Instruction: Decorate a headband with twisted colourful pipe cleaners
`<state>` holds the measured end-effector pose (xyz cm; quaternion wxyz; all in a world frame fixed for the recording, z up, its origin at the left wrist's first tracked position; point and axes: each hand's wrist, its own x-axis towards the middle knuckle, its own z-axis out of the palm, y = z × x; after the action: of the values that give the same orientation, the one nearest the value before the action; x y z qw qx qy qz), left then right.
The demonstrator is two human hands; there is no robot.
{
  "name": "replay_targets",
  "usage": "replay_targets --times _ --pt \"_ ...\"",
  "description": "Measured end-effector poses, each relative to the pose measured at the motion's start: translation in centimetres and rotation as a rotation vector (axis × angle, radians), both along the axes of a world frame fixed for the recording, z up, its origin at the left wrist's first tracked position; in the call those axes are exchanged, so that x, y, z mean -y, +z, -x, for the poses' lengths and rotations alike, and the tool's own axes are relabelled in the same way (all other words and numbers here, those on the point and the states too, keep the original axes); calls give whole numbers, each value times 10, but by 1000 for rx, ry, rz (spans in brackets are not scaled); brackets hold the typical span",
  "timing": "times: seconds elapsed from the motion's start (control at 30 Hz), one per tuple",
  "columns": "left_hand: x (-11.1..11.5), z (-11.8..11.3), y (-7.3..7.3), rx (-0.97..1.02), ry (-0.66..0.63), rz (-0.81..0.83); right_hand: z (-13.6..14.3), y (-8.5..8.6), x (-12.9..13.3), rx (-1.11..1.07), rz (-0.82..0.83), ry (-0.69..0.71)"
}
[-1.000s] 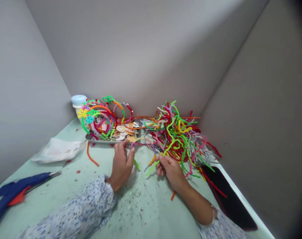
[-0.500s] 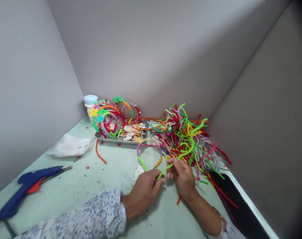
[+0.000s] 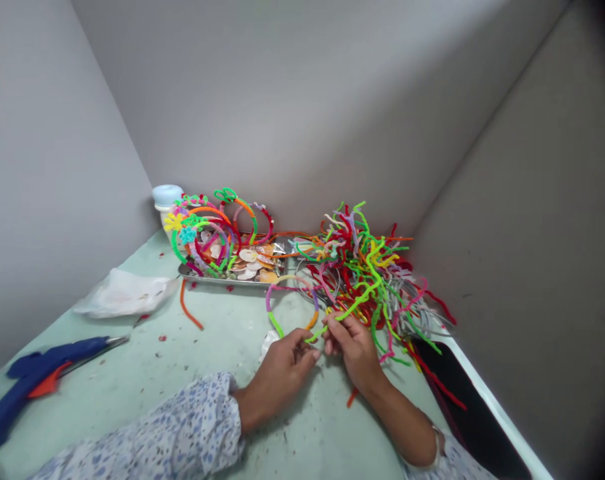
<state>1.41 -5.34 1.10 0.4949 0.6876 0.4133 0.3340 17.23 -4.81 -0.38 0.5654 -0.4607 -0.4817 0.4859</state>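
Observation:
A lime-green fuzzy stem (image 3: 358,300) runs up and right from between my hands toward the heap. My left hand (image 3: 281,373) has its fingertips at the stem's lower end, fingers bent toward the thumb. My right hand (image 3: 352,347) pinches the same stem a little farther along. Just beyond my left hand lies a headband (image 3: 268,301) wrapped in purple, green, orange and cream. Behind my right hand is a tangled heap of coloured fuzzy stems (image 3: 352,267). An orange stem piece (image 3: 351,399) pokes out below my right hand.
A metal tray (image 3: 232,281) holds flat pieces and decorated headbands (image 3: 197,233), beside a blue-lidded bottle (image 3: 167,197). At left are a blue glue gun (image 3: 37,373) and a plastic bag (image 3: 127,293). A dark flat object (image 3: 475,413) lies along the right edge.
The view has shifted, so most things sit slightly farther left. Both hands remain at the lime-green stem, with my left fingers a bit more spread around its end.

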Motion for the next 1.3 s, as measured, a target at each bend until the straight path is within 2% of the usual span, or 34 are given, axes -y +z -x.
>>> replay_targets --times 0.1,0.33,0.5,0.63,0.8,1.03,1.3 --pt "0 0 -1 0 51 24 -1 -2 -1 36 2 -44" --pt "-3 1 -4 -61 78 55 0 -2 1 116 -57 -34" --pt "-3 0 1 -174 86 -55 1 -2 3 139 -80 -86" --pt "-4 0 2 -230 96 -80 2 -2 4 160 -119 -111" --pt "-5 2 1 -149 53 -81 0 0 4 205 -134 -109" --pt "-6 2 2 -42 33 -67 1 -1 4 262 -138 15" --pt "-8 2 -1 -60 9 -96 1 -3 4 373 -102 -26"
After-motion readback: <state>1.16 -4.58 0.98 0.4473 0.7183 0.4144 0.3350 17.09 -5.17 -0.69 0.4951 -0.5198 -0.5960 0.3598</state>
